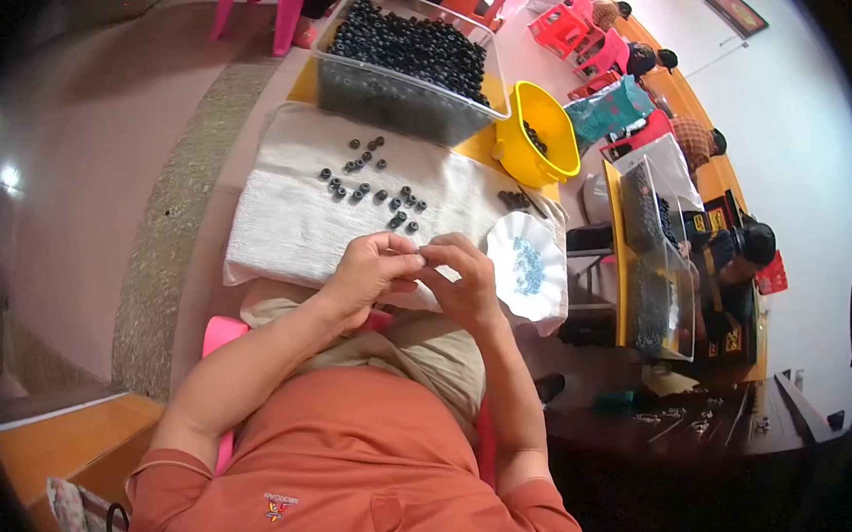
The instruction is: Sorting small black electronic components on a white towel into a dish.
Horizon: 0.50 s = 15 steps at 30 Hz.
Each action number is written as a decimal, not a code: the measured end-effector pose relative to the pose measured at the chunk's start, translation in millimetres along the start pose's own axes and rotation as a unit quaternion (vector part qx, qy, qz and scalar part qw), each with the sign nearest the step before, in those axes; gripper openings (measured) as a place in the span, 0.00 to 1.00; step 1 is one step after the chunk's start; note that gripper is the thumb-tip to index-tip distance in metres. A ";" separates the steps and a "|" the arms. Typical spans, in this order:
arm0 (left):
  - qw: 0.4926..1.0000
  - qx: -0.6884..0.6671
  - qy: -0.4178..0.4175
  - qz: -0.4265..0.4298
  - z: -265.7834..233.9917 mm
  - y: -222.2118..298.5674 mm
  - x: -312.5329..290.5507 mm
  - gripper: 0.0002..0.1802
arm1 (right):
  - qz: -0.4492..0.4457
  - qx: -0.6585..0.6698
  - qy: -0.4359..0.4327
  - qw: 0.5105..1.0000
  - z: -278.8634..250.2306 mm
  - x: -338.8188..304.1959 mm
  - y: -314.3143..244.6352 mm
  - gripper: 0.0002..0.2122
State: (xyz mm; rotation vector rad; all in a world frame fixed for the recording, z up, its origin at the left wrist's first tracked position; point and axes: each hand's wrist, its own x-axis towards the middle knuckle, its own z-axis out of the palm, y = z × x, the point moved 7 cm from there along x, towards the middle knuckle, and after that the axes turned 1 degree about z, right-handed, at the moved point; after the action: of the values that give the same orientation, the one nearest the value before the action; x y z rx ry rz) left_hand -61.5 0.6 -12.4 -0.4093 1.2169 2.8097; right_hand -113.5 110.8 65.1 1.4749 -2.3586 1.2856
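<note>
My left hand (369, 274) and my right hand (466, 276) meet fingertip to fingertip over the near edge of a white cloth (287, 228). Both are closed in a pinch around something too small to make out. Beyond them, several small black ring-shaped parts (382, 195) lie scattered on the cloth. Right of my right hand, a white plate with a wavy rim (543, 310) holds a pile of tiny pale blue pieces (526, 267). A few more dark parts (514, 200) and a thin dark tool (535, 203) lie just past the plate.
A clear plastic bin (387, 103) full of black parts stands at the table's far side, beside a yellow bucket (539, 166) with some inside. More clear bins (672, 305) stand on the right. Other people (739, 251) sit along the right wall, near pink and red stools (560, 28).
</note>
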 end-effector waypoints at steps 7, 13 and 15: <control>1.000 0.017 -0.024 0.012 3.1 1.5 0.7 0.04 | -0.062 -0.052 0.087 0.993 -0.4 -10.2 -10.2 0.22; 0.996 0.059 -0.047 0.057 2.2 -3.3 4.1 0.03 | -0.084 -0.086 0.090 0.989 -5.2 -13.2 -19.0 0.19; 0.996 0.054 -0.052 0.055 4.7 -4.5 3.5 0.04 | -0.085 -0.089 0.075 0.990 -5.5 -14.8 -19.9 0.19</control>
State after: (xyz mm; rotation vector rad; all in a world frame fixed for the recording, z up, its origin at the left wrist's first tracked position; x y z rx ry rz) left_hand -65.1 7.0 -13.5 -0.1929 1.4027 2.7968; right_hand -92.0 121.3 73.9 1.4366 -2.1387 1.0747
